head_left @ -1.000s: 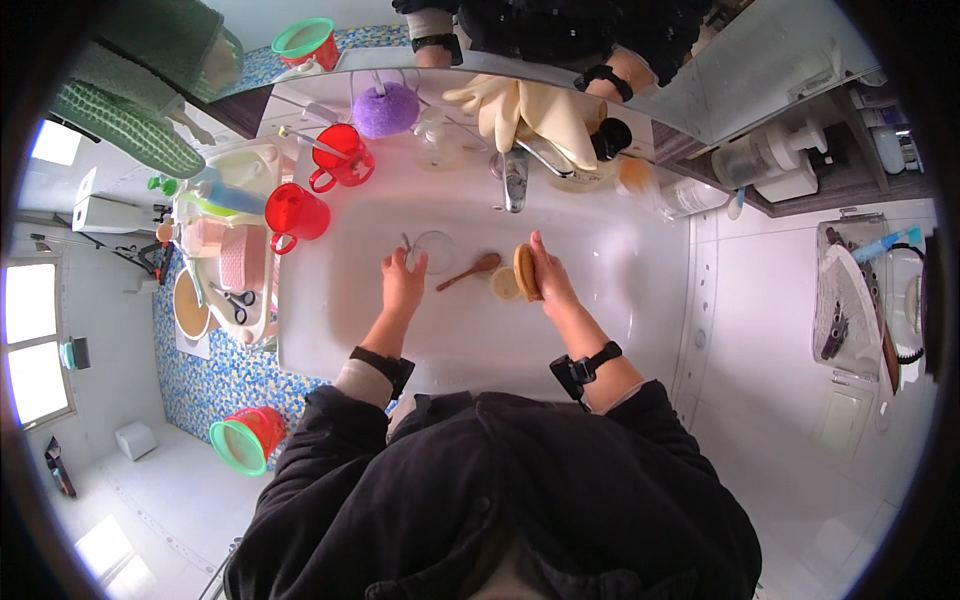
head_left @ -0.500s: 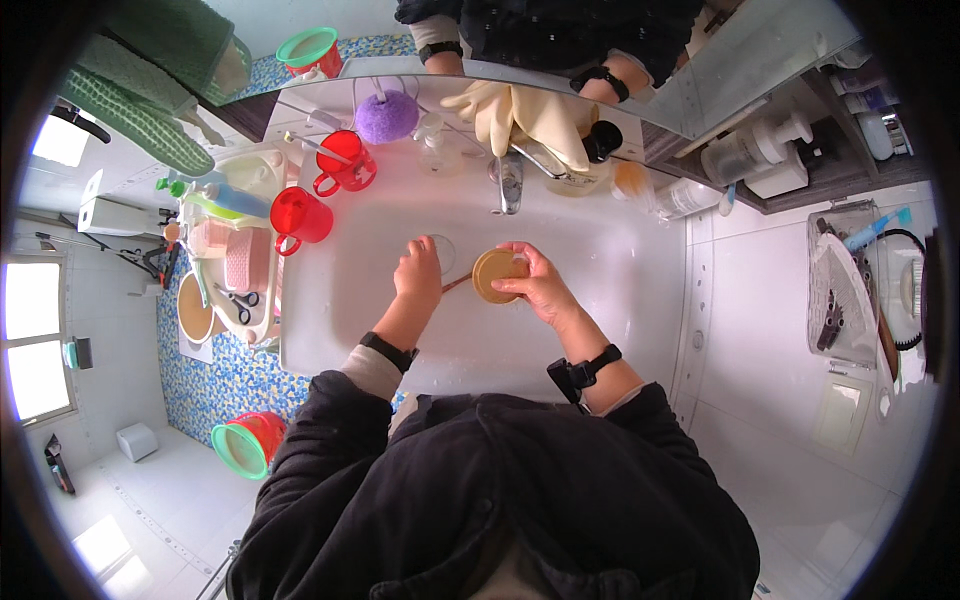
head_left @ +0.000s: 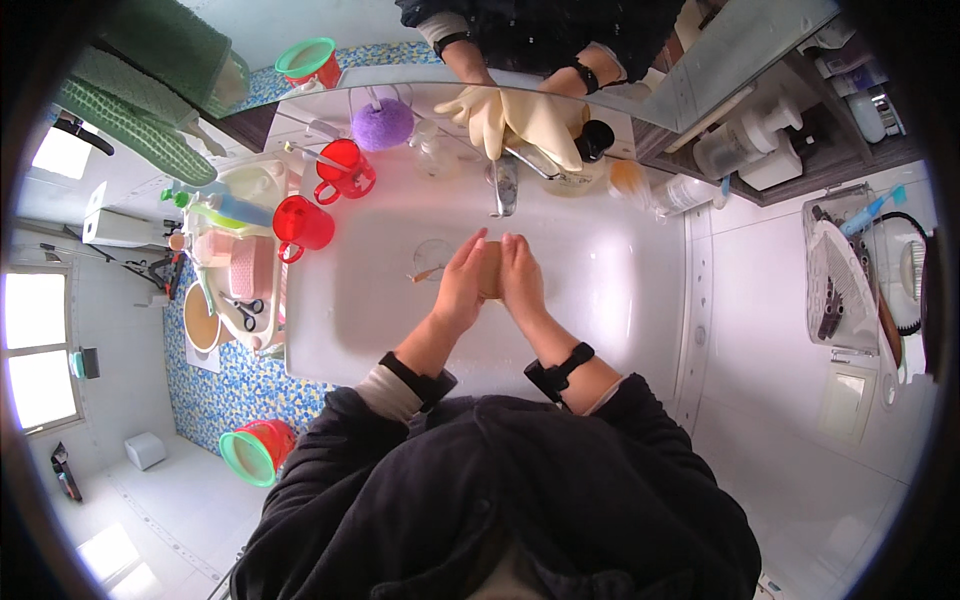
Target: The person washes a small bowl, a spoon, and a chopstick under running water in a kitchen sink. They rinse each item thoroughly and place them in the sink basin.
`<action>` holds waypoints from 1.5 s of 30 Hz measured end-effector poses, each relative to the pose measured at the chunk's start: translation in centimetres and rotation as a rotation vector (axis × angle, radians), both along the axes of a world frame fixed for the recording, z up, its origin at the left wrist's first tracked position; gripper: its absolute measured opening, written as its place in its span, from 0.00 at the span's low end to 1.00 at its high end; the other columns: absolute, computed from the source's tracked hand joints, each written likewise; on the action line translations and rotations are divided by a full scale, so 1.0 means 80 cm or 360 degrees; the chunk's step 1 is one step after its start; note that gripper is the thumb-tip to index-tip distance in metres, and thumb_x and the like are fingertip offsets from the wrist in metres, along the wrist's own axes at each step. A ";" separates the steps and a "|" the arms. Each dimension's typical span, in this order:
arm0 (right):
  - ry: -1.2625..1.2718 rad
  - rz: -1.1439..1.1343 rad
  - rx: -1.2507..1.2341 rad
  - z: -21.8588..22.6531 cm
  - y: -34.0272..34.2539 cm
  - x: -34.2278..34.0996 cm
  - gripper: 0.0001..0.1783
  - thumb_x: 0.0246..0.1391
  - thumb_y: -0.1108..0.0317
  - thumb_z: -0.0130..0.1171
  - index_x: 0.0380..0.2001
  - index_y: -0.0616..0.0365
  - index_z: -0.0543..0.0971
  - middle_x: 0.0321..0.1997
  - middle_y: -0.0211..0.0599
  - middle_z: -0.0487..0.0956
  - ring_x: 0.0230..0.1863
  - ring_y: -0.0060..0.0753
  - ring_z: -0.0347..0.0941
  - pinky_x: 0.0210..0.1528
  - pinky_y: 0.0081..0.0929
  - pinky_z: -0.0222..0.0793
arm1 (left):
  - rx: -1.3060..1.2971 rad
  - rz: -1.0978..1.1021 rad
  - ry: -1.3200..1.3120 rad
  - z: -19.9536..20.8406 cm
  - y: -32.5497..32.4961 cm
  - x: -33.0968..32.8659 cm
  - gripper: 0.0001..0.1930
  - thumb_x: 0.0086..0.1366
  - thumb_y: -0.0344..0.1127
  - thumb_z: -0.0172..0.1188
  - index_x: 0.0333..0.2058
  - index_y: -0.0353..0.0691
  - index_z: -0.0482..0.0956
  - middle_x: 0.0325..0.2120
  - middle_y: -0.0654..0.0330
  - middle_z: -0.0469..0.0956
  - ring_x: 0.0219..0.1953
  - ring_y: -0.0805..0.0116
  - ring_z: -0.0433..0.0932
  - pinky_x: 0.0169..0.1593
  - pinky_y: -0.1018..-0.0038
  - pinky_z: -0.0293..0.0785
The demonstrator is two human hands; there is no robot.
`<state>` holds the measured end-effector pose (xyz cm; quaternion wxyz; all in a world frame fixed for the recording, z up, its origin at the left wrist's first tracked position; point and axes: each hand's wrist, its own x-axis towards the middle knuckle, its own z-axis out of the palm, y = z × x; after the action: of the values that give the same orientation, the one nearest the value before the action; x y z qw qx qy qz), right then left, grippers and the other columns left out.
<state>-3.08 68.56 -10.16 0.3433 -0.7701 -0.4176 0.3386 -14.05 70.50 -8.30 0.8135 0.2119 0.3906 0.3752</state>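
Observation:
Between my two palms, over the white sink (head_left: pixel 372 330), is a tan round object (head_left: pixel 490 272), mostly hidden by the hands. Its kind cannot be made out. My left hand (head_left: pixel 462 290) presses on its left side with fingers straight and together. On the other side, my right hand (head_left: pixel 522 282) clasps it with its fingers pointing toward the faucet (head_left: pixel 504 188). To the left of my hands, a clear round dish (head_left: pixel 432 250) sits in the basin. A thin brown stick-like tool with a pale end (head_left: pixel 428 273) lies at its near edge, touched by neither hand.
Two red mugs (head_left: pixel 303 228) stand on the sink's left rim, one holding a toothbrush. A purple bath puff (head_left: pixel 382 125), cream rubber gloves (head_left: pixel 512 120) and bottles line the back. At left are a cart with scissors (head_left: pixel 243 310) and a red bucket (head_left: pixel 258 450).
My left hand has let go of the thin tool, now lying by the clear dish, and has moved right to the tan object. My right hand has turned it on edge between both palms.

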 end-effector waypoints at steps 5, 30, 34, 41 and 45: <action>-0.0330 0.0436 0.0468 0.000 -0.013 -0.022 0.30 0.69 0.52 0.38 0.66 0.60 0.57 0.70 0.52 0.58 0.70 0.63 0.51 0.65 0.58 0.49 | -0.0143 -0.0061 -0.0699 -0.017 -0.003 0.006 0.25 0.75 0.50 0.39 0.63 0.42 0.63 0.57 0.59 0.70 0.60 0.63 0.67 0.62 0.65 0.65; -0.0065 0.0509 0.0312 -0.007 0.011 -0.010 0.30 0.69 0.52 0.35 0.67 0.56 0.61 0.61 0.47 0.73 0.66 0.52 0.61 0.67 0.49 0.52 | -0.0248 -0.0113 -0.0567 -0.032 0.007 0.008 0.18 0.76 0.48 0.38 0.49 0.45 0.71 0.48 0.64 0.74 0.50 0.67 0.73 0.56 0.68 0.70; 0.0095 0.0377 0.0205 -0.005 0.013 -0.001 0.25 0.66 0.62 0.43 0.64 0.58 0.64 0.47 0.46 0.81 0.48 0.54 0.76 0.48 0.44 0.71 | -0.0273 -0.0137 -0.0352 -0.041 0.001 0.003 0.18 0.76 0.46 0.40 0.49 0.40 0.73 0.46 0.60 0.76 0.51 0.66 0.75 0.54 0.68 0.73; 0.0976 0.0133 0.0334 -0.001 0.009 0.030 0.21 0.60 0.68 0.59 0.55 0.65 0.75 0.49 0.40 0.81 0.48 0.26 0.77 0.51 0.24 0.73 | -0.0351 0.0525 -0.0069 -0.065 0.003 -0.003 0.15 0.73 0.42 0.51 0.45 0.34 0.73 0.41 0.59 0.79 0.43 0.65 0.80 0.47 0.69 0.79; 0.1200 0.0261 0.0274 0.014 -0.020 0.031 0.22 0.63 0.68 0.57 0.58 0.65 0.73 0.51 0.36 0.79 0.47 0.21 0.75 0.50 0.20 0.72 | -0.0192 0.0671 0.0156 -0.053 0.016 -0.010 0.17 0.71 0.45 0.54 0.39 0.34 0.76 0.33 0.61 0.79 0.34 0.71 0.78 0.39 0.74 0.76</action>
<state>-0.60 66.96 -9.02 0.5078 -0.5242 -0.3493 0.5876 -14.84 71.80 -12.53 0.7085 0.0945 0.4869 0.5020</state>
